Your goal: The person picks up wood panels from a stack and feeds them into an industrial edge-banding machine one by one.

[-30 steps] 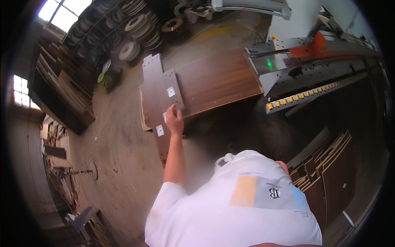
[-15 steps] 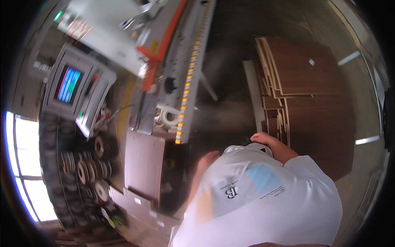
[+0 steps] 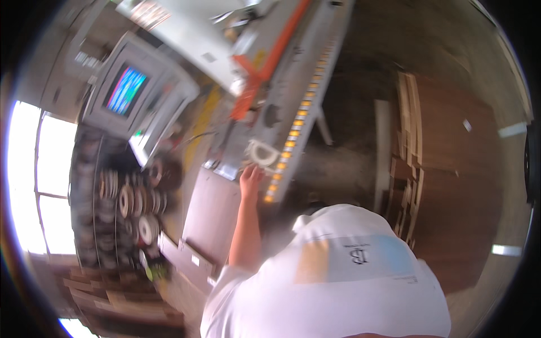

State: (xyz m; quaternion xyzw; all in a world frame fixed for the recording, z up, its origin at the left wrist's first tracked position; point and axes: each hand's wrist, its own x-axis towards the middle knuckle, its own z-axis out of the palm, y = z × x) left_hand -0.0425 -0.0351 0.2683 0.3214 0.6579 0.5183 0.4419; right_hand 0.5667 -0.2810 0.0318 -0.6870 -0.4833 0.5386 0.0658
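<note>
My left hand (image 3: pixel 252 179) reaches forward over the near end of the long machine, its fingers stretched out and slightly blurred. Just past the fingertips lies a white ring-shaped roll (image 3: pixel 264 152) beside the machine's row of yellow rollers (image 3: pixel 289 143). Whether the fingers touch the roll, I cannot tell. My right hand is out of sight, with the white shirt (image 3: pixel 366 287) filling the lower middle.
A control panel with a lit screen (image 3: pixel 125 90) stands at left. Below it, a rack holds several rolls (image 3: pixel 128 200). A brown board (image 3: pixel 211 205) lies near my left forearm. Stacked brown panels (image 3: pixel 456 135) rise at right. An orange guard (image 3: pixel 276 45) runs along the machine.
My left hand has gone from beside my body out to the white roll. My right hand has left the view. The scene has shifted rightward as my head turned.
</note>
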